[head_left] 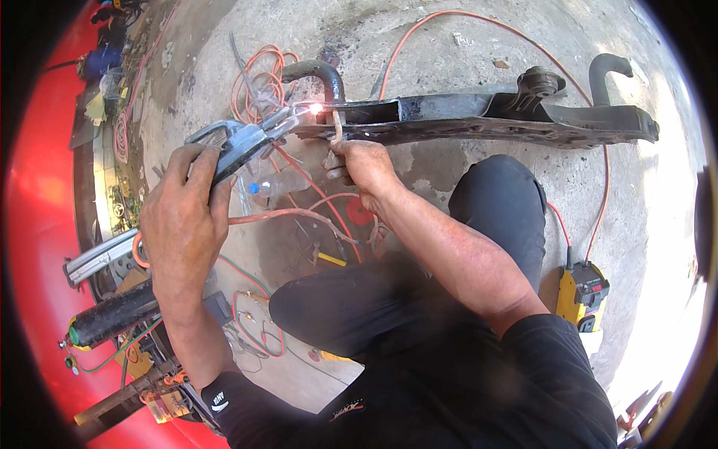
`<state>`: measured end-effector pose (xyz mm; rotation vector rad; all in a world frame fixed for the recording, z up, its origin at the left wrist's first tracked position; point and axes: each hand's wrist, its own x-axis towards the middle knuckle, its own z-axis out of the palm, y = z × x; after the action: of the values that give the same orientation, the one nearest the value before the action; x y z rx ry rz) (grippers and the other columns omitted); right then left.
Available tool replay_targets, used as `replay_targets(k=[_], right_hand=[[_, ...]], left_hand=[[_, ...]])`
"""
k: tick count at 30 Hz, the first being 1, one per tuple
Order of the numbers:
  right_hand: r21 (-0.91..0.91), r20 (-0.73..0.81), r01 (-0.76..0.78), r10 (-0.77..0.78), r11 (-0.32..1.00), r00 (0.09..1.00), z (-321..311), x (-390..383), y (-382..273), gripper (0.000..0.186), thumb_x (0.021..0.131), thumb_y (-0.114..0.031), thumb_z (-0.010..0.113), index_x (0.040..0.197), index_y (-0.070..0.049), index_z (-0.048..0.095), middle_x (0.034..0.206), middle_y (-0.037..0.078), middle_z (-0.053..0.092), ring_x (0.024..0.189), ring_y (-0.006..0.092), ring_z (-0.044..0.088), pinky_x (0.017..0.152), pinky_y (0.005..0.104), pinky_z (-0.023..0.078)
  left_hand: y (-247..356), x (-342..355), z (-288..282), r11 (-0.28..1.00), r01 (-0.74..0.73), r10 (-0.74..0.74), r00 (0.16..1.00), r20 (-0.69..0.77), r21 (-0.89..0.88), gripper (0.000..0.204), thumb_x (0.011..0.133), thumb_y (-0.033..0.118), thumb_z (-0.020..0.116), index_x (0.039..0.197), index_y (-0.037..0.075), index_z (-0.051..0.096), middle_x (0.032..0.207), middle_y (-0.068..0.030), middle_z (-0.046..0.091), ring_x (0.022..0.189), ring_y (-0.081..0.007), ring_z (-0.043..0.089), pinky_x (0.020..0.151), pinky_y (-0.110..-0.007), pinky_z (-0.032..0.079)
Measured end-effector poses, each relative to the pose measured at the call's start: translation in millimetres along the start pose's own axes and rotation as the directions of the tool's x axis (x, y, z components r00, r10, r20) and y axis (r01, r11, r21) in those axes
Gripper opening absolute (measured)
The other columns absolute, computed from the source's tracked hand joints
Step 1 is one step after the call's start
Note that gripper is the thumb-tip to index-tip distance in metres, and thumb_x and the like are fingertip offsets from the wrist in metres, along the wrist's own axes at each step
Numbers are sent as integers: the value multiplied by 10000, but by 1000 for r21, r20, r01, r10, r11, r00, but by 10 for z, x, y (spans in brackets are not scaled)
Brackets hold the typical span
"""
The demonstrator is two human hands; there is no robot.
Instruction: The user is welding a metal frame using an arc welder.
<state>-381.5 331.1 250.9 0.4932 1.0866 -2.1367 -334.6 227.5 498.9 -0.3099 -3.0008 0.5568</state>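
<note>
Both hands (182, 217) (368, 168) tight: left around electrode holder (244, 145), right around half-hidden, indistinct strip (336, 129)

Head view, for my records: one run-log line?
left hand: holds electrode holder | right hand: holds pale rod | glow: near black frame's left end

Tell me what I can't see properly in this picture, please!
Head view, bright spark: glare hides the metal there.
Head view, left hand: palm hidden by its back.
Head view, black beam: underside hidden by the beam itself.
Head view, red sheet: cut off by the dark round edge.
</note>
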Motion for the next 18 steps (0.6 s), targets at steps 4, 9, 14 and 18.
replay_targets(k=[4, 9, 14, 18], right_hand=[[15, -2, -8, 8, 1000, 1000, 1, -34, -28, 194, 963, -178, 572, 956, -29, 696, 784, 70, 699, 634, 161, 636, 625, 311, 460], [42, 22, -76, 75, 996, 997, -6, -83, -98, 194, 962, -184, 573, 982, -44, 707, 800, 65, 700, 649, 163, 633, 629, 312, 460], [85, 21, -51, 50, 995, 999, -11, -84, -86, 213, 966, -190, 563, 997, -33, 703, 806, 67, 701, 665, 166, 636, 629, 316, 459], [51, 16, -55, 54, 997, 998, -31, -133, -132, 212, 969, -194, 561, 996, -31, 694, 810, 65, 701, 676, 167, 640, 631, 319, 461]], left_hand=[[18, -71, -117, 994, 100, -98, 994, 48, -50, 337, 855, 109, 688, 1182, 49, 634, 1166, -119, 626, 1001, -348, 641, 820, -404, 519], [-40, -233, -225, 988, 151, -150, 989, 18, -27, 359, 853, 119, 696, 1198, 40, 635, 1191, -128, 628, 1040, -345, 640, 846, -399, 516], [-86, -389, -125, 993, 116, -117, 992, -54, -24, 355, 824, 103, 705, 1171, 61, 641, 1156, -123, 623, 959, -353, 650, 802, -420, 522], [-72, -439, -73, 986, 147, -152, 987, -60, -79, 351, 816, 114, 715, 1157, 64, 649, 1142, -113, 633, 931, -342, 659, 780, -411, 527]])
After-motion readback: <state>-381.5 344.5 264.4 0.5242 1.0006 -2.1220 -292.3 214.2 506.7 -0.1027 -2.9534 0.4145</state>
